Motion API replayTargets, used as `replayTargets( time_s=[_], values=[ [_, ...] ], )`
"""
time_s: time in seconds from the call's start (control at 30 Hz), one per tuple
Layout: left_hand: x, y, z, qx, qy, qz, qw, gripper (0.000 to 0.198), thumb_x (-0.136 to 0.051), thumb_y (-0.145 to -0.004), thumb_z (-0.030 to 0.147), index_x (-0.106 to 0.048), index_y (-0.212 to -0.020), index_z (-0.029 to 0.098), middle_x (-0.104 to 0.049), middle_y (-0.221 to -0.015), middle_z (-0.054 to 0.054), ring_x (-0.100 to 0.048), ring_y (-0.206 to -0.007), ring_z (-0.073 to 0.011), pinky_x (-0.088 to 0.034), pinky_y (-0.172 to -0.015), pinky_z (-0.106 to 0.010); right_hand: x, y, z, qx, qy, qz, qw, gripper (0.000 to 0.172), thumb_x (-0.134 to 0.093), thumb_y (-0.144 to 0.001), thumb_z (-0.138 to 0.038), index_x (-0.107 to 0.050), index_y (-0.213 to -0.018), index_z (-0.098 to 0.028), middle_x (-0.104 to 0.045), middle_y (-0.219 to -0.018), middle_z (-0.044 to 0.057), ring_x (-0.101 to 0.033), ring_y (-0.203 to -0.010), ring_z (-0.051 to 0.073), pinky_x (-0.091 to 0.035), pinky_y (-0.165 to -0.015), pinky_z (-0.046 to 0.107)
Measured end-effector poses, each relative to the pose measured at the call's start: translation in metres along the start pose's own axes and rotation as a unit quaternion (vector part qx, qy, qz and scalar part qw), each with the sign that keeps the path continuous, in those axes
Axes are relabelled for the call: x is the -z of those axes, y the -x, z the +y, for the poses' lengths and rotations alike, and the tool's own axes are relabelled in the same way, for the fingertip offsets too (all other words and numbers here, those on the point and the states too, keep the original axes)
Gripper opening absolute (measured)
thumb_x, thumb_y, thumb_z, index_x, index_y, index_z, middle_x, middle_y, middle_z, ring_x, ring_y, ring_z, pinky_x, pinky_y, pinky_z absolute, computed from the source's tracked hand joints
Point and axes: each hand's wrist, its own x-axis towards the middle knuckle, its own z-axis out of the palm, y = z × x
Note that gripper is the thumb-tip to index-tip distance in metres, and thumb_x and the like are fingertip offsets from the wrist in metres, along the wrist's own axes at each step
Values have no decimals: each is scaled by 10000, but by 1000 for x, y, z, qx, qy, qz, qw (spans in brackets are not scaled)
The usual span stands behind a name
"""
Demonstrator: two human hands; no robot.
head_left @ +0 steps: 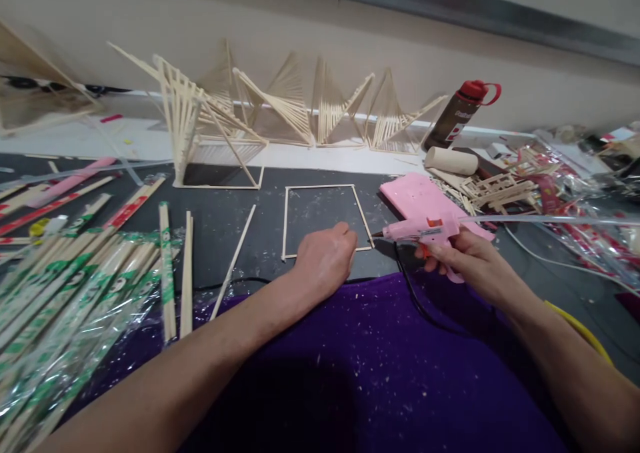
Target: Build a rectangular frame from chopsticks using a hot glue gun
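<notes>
Grey tabletop (pixel 270 220), flecked with scraps. Square stick frame (pixel 320 186) lay flat in front of me, all four sides in place to the eye, the near one partly under my left hand (pixel 327 253). Left fingers curled together over that near side; could not tell whether they pinched the stick or only rested there.

Right hand (pixel 473 263) wrapped round the handle of a pink glue gun (pixel 425 228), nozzle pointing left at the frame's near right corner. Tip just beside the corner; contact not certain. Clear glue stick (pixel 550 220) trailed from the gun's back end. Pink pad (pixel 415 190) just behind the gun.

Left of the frame: one loose stick (pixel 235 256), slanted, then packaged sticks (pixel 100 273). Far side: a row of twisted stick structures (pixel 187 120), dark bottle (pixel 453 120) with red lid at its right end.
</notes>
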Motion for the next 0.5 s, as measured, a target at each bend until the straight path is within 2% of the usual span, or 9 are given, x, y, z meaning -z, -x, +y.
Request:
replayTargets(
  time_s=[0.27,0.5],
  values=[
    [-2,0,0,9,3,3,1000,235,-379,-873,269,-585,-833,163,-580,-825,-45,-545,-654,-152,-346,-515,-257,2,-1,2,9,62,19,998,392,-520,-773,-519,-632,-769,-144,-618,-705,60,-546,-572,124,-357,-438,221],
    [-3,1,-1,12,11,-1,1000,220,-381,-869,254,-579,-830,165,-582,-832,-48,-545,-669,-154,-350,-533,-265,0,0,3,26,87,12,996,351,-481,-817,-476,-614,-762,-155,-538,-636,22,-476,-547,104,-336,-453,220]
  ],
)
